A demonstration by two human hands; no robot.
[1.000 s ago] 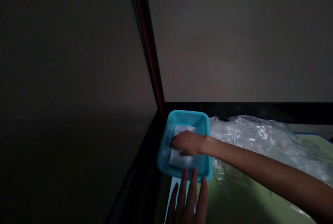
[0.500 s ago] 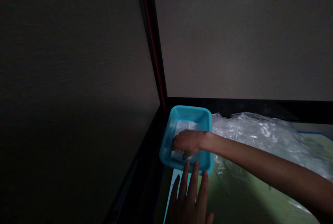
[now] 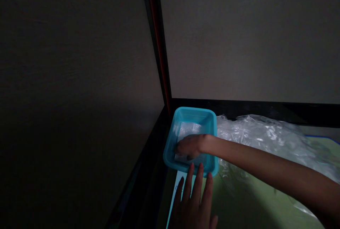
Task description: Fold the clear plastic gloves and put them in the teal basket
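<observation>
Dimly lit scene. Right hand (image 3: 191,145) is laid palm-down inside teal tray (image 3: 170,140), fingers bent onto clear packet (image 3: 189,129) lying on tray floor; grasp or mere press cannot be told. Left hand (image 3: 192,207) is spread flat, released, on green mat (image 3: 239,207), fingertips (image 3: 200,168) touching tray's near rim. Tray is set in table's back-left corner, below dark frame post (image 3: 159,62). Crumpled clear plastic (image 3: 260,133) is heaped just right of tray.

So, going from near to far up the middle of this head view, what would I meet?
Left hand, lying flat → teal tub, near rim → right hand inside the tub, resting on a clear packet → black ledge → grey wall.
</observation>
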